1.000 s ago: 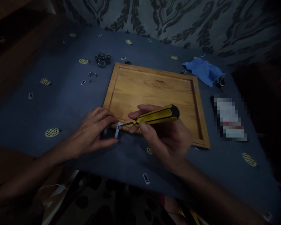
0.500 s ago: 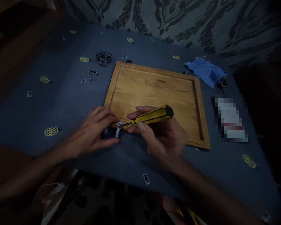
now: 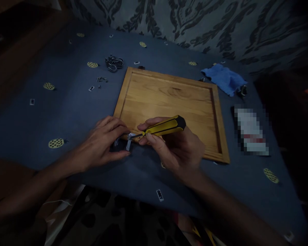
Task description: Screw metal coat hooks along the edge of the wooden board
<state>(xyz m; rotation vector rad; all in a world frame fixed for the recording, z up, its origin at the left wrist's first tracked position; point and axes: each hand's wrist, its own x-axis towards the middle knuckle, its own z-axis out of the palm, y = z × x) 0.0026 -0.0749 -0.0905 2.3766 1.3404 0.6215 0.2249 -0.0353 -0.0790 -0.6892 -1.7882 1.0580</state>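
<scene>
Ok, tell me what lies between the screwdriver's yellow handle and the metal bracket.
The head view shows the screwdriver's thin shaft there, passing over the wooden panel.

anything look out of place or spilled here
Nothing plainly stands out: small metal pieces lie loose left of the wooden panel, the blue rag is crumpled, but nothing looks spilled. The pixelated item at right can't be judged.

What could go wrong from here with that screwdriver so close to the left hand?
The screwdriver might slip off the metal bracket and jab the left hand close beside it. A slip could also scratch the wooden panel. The tiny metal pieces lie loose, so a knock might scatter them.
</scene>
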